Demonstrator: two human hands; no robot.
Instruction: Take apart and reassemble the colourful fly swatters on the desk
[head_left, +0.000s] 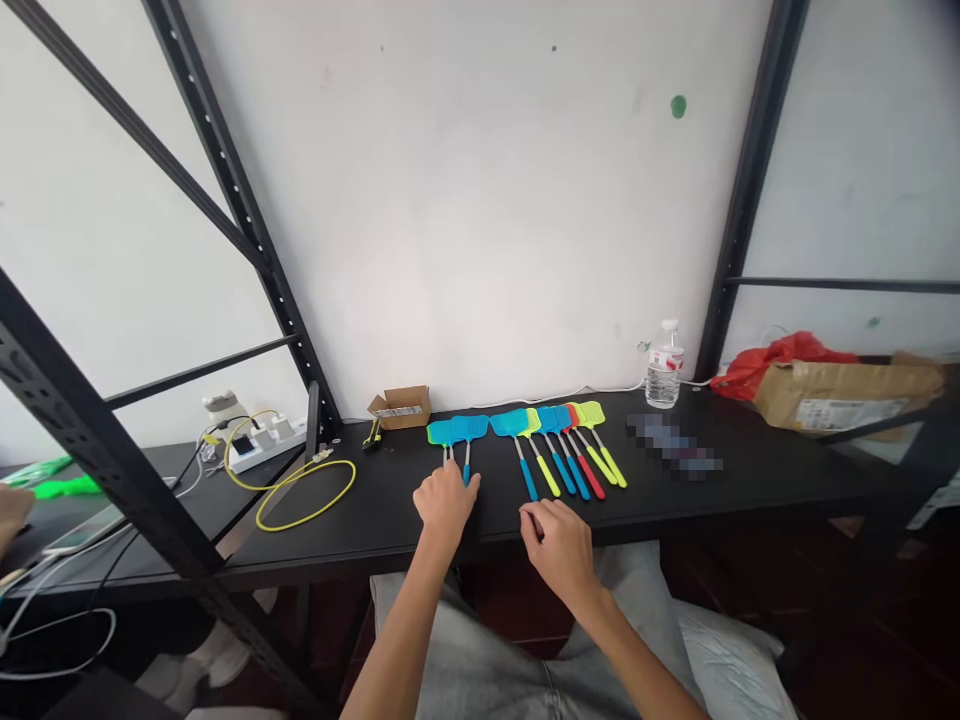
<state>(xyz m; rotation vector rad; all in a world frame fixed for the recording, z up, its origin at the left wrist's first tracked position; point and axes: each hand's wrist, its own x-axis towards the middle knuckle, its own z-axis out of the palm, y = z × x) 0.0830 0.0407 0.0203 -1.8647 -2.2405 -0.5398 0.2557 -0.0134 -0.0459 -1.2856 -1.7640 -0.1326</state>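
Observation:
My left hand point(445, 497) is closed over the handles of a small group of fly swatters, with a blue fly swatter point(469, 428) on the right side of that group. Another blue head and a green edge show beside it; the hand hides most of their handles. My right hand point(559, 540) rests at the table's front edge, fingers curled, no object visible in it. Just beyond it lies a fanned row of several swatters: a blue swatter point(512, 424) leftmost, then yellow-green, blue, a red swatter point(587, 470), and a yellow-green swatter point(592, 415) at the right end.
A small open cardboard box point(403, 406) stands by the wall. A yellow cable point(306, 495) loops across the black table point(375, 520) at left, near a power strip point(266, 445). A water bottle point(664, 368) and a larger carton point(840, 395) stand right. Another person's hand point(11, 512) shows far left.

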